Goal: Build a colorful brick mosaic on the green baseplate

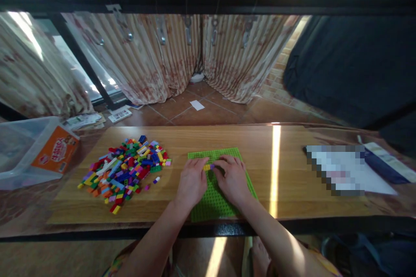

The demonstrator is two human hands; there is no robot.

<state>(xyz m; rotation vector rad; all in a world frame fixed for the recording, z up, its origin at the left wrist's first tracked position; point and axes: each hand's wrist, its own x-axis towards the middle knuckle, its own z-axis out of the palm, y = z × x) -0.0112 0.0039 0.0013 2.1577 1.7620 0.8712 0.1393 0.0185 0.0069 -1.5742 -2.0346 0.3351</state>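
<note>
Bricks (pixel 208 167), small, yellow and purple, over studded green baseplate (pixel 214 203)

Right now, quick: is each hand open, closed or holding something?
Left hand: curled at the yellow brick; grip can't be told.
Right hand: curled at the purple brick; grip unclear too.

Knobbly plastic baseplate (pixel 215 199), wooden tabletop (pixel 292 177)

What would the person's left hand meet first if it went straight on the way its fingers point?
The left hand would probably meet the small yellow and purple plastic bricks just ahead, then the right hand; whether it already touches the bricks is unclear.
</note>
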